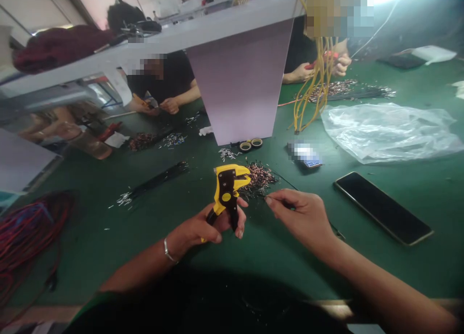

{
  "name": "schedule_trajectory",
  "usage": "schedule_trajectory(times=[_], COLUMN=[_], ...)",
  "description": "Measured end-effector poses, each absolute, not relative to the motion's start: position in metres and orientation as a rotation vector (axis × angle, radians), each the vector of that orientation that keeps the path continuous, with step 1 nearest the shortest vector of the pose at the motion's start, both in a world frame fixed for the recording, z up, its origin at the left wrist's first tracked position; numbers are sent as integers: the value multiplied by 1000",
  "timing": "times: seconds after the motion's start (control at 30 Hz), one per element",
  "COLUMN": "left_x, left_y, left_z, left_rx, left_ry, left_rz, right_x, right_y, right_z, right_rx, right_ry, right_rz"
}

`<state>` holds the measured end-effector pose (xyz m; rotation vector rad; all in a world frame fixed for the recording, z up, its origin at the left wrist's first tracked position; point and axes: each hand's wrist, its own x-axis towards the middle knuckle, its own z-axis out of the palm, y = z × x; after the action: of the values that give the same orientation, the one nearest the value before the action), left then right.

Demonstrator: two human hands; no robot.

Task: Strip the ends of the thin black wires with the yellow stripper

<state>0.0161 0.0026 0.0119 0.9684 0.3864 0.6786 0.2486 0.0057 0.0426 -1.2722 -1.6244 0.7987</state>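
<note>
My left hand [199,226] grips a yellow and black self-adjusting wire stripper [227,191] upright by its handles, with its jaws pointing away from me. My right hand [302,215] is to the right of the tool, with thumb and forefinger pinched on a thin black wire [284,183]. That wire runs diagonally past the hand. Just beyond the stripper's jaws lies a heap of short black wires with copper ends [259,177], and the tool's head overlaps its near left side. Both hands are above a green table mat [261,256].
A black smartphone [383,208] lies to the right, below a clear plastic bag [387,131]. Further items are tape rolls [251,144], a black wire bundle [159,181] and tangled red-blue wires [32,232]. Co-workers [163,78] sit opposite, beyond a grey shelf [152,49] and yellow wires [315,82].
</note>
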Motion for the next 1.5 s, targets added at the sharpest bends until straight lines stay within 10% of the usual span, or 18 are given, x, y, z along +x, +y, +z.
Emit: schedule_trajectory(times=[1.5], left_x=[14], left_y=[5], left_z=[9], left_rx=[751], left_ry=[284], left_rz=[489], right_x=[261], right_y=[20], right_z=[50], right_rx=[-1219], right_ry=[-1263], right_rz=[1227])
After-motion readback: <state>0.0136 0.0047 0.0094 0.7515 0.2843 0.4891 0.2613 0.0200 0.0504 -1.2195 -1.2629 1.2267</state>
